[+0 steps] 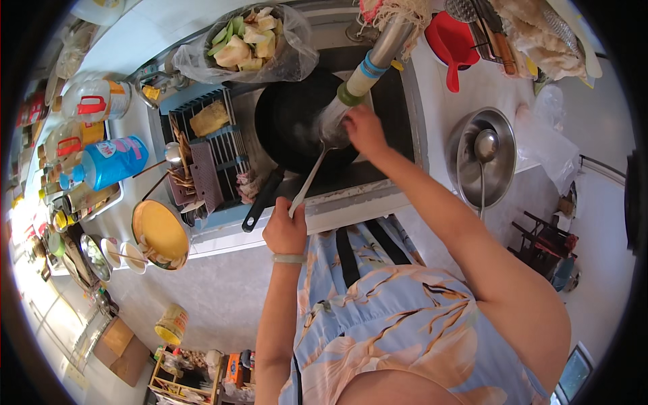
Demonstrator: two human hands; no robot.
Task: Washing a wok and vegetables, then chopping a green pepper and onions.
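My left hand [284, 225], with a pale bangle at its wrist, grips the handle of a long metal cooking utensil [315, 174]. Its wide head lies in the running water, so I cannot make out its exact shape. That water falls from a faucet [363, 76] fitted with a wrapped sleeve and a green end. Below is a black wok [283, 121] in the sink, its dark handle [263, 200] pointing towards me. My right hand [365, 131] is beside the stream at the utensil's head, fingers curled and blurred; whether they grip anything is unclear.
Left of the wok stands a dish rack [228, 136] with a sponge and a chopstick holder. A bag-lined bowl of peelings [248, 43] sits behind. On the right are a steel basin [458, 167] with a ladle [487, 147] and a red scoop [450, 45]. Bottles [114, 157] crowd the left counter.
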